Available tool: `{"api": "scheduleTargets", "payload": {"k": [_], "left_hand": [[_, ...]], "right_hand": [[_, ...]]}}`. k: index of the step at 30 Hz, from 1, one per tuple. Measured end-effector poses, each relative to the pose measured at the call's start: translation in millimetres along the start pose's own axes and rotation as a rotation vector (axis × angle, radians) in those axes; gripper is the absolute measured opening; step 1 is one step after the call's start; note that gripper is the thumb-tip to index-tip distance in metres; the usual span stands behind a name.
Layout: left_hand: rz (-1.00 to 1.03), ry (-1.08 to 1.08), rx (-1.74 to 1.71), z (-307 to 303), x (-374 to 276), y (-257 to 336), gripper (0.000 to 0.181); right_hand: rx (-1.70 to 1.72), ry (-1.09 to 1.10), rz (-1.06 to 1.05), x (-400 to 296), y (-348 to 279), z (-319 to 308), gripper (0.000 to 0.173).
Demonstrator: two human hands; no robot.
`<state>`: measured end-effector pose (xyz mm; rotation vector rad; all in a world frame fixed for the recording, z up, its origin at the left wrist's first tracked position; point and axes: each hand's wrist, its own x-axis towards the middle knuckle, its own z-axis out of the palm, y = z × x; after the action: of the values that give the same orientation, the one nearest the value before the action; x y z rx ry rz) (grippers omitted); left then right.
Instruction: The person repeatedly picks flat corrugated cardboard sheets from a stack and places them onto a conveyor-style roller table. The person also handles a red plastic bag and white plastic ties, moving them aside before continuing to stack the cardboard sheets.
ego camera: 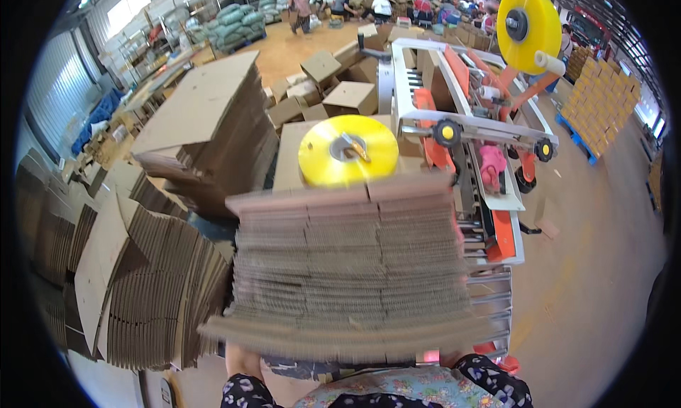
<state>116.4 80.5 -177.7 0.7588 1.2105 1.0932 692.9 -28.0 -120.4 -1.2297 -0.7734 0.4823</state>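
Note:
A thick stack of flattened corrugated cardboard boxes (346,264) fills the space before me, its near and far ends blurred by motion. My left wrist (243,359) runs under the stack's near left corner. At the near right, a little of my right wrist (452,356) shows beneath the same stack. Both hands support it from below, with the fingers hidden by the cardboard. Just beyond its far edge lies a large roll of clear yellowish packing tape (346,147). To the right stands a carton-sealing machine (468,126) with roller conveyor (489,301).
More flattened cardboard stands in piles on the left (154,285) and far left (202,104). Behind the tape are closed cartons (348,96). A second tape roll (532,30) sits atop the machine, and a pink cloth or glove (492,163) lies on it. People work far back.

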Motion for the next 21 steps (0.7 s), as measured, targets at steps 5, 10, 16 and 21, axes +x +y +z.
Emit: {"api": "scheduleTargets", "payload": {"k": [5,10,16,21], "left_hand": [[0.086,-0.167,-0.123,-39.0,-4.4,-21.6,0.045],[0.081,-0.192,0.759,-15.0,-156.3,-133.5,0.03],[0.148,-0.502,0.602,157.3,-114.8,-89.0,0.036],[0.123,-0.531,0.691,155.7,-121.3,-78.5,0.037]], "right_hand": [[-0.101,-0.018,0.08,-57.0,-38.6,-40.5,0.044],[-0.516,0.007,0.069,-140.3,-62.4,-47.2,0.037],[-0.026,0.487,-0.005,-157.2,-101.4,8.6,0.035],[-0.564,-0.023,-0.754,-173.3,-199.7,77.1,0.044]]}}
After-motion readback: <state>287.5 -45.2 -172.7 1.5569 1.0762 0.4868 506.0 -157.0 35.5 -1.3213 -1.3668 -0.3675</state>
